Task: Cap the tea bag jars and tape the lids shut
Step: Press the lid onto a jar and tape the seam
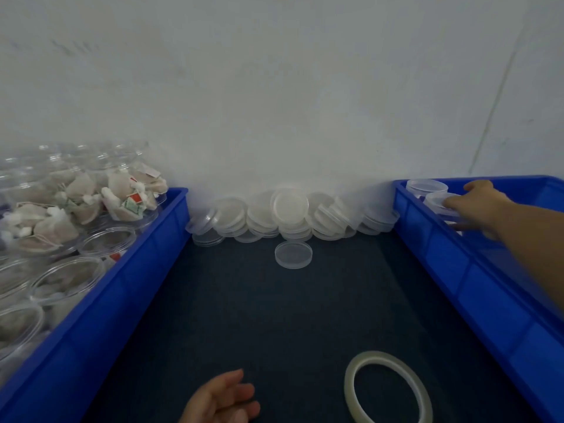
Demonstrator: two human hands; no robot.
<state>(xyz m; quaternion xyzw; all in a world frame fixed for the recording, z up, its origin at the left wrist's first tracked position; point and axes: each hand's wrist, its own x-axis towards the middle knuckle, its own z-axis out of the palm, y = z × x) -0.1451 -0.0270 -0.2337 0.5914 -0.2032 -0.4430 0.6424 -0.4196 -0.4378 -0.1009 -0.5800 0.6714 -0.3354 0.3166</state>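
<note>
Upper right: right hand (482, 206) inside blue bin (427, 239), grip curled round a capped jar (437, 199), likely stowing it. Bottom centre: left hand (222, 401) released, idle near tape roll (348, 383).

A small packing workstation: blue bins (146, 270) of tea-bag jars (106, 239), piled lids (290, 215), bare wall (274, 87).

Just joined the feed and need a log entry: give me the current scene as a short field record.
left bin: blue, holds uncapped jars of tea bags
right bin: blue, two capped jars at its far end
right hand: grips the nearer capped jar in the right bin
left hand: open, empty, low over the mat
lids: loose pile against the wall, one lid alone in front
tape roll: flat on the mat, untouched
</note>
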